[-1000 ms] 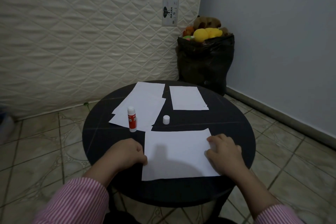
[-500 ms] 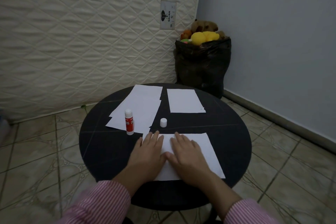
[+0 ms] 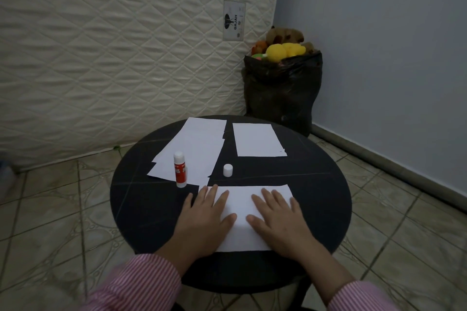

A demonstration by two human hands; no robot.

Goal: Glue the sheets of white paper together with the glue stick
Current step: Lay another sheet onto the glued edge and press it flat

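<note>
A white sheet of paper lies at the near side of the round black table. My left hand rests flat on its left part, fingers spread, and my right hand lies flat on its right part. A red-and-white glue stick stands upright, uncapped, on the edge of a stack of white sheets at the far left. Its white cap stands on the table just beyond the near sheet. Another white sheet lies at the far right.
A black bag filled with stuffed toys stands on the floor in the corner behind the table. A quilted mattress leans against the wall at the left. Tiled floor surrounds the table.
Both hands went from the sheet's outer edges to its middle, lying flat, and have since spread apart, the left toward the left edge and the right toward the right.
</note>
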